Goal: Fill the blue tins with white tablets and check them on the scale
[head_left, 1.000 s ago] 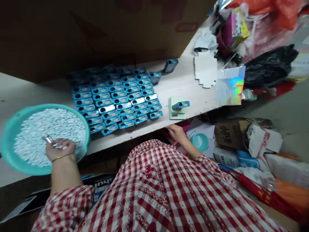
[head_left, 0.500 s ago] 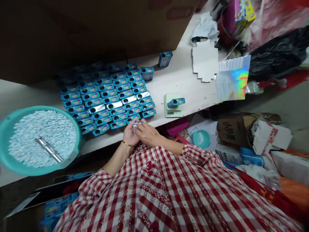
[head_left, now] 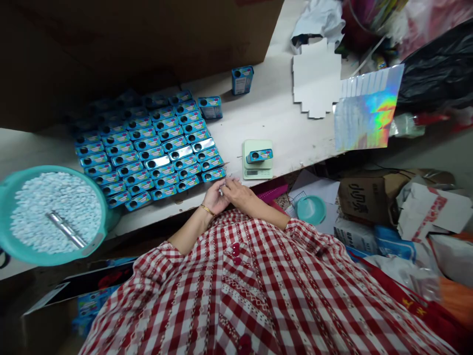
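My left hand (head_left: pixel 215 198) is cupped at the table's front edge, its fingers curled round what look like small white candies, mostly hidden. Over that palm, my right hand (head_left: pixel 239 194) has its fingertips pressed together; what they pinch is too small to make out. Just beyond both hands is a block of blue tins (head_left: pixel 164 192) in rows, many with a dark round hole on top. To the right, one blue tin (head_left: pixel 259 156) rests on a pale green digital scale (head_left: pixel 257 174). A teal basin (head_left: pixel 105 207) on the left holds many pale candies (head_left: pixel 55 197) and a metal tube (head_left: pixel 66 229).
Two blue tins (head_left: pixel 242 80) stand apart behind the block. A large cardboard box (head_left: pixel 148 39) walls off the back. Flat white card (head_left: pixel 318 74) and a shiny holographic sheet (head_left: pixel 364 123) lie at right. Below the edge are a small teal bowl (head_left: pixel 311 210) and cartons (head_left: pixel 362 197).
The camera view has shifted, so the tins and scale appear further left. Both hands stay together and have moved right along the table edge, nearer the scale.
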